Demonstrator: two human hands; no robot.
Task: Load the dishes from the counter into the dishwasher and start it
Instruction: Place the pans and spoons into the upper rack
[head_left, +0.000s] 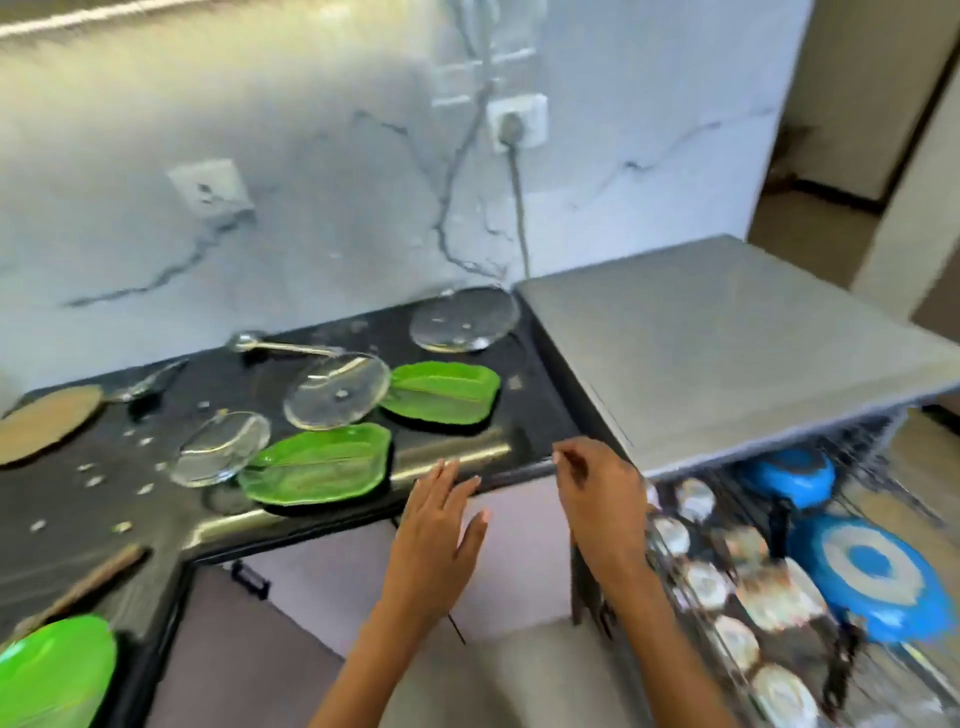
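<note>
The rack (779, 597) at right already holds blue bowls (878, 577) and glasses, but leaf plates (317, 465), glass plates (337, 397) and a ladle (280, 345) remain on the tabletop (156, 519), left hand (441, 530) spread, right hand (597, 488) loosely curled, both empty.

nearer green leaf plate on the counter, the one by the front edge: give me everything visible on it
The nearer green leaf plate is bright green and glossy, plastic or glazed by its look, shaped like a leaf with a raised rim and a moulded midrib along its length. It lies flat, right way up and looks empty, on the black counter near the front edge. A clear glass dish overlaps its left end. Neither the left hand nor the right hand touches it.
</note>
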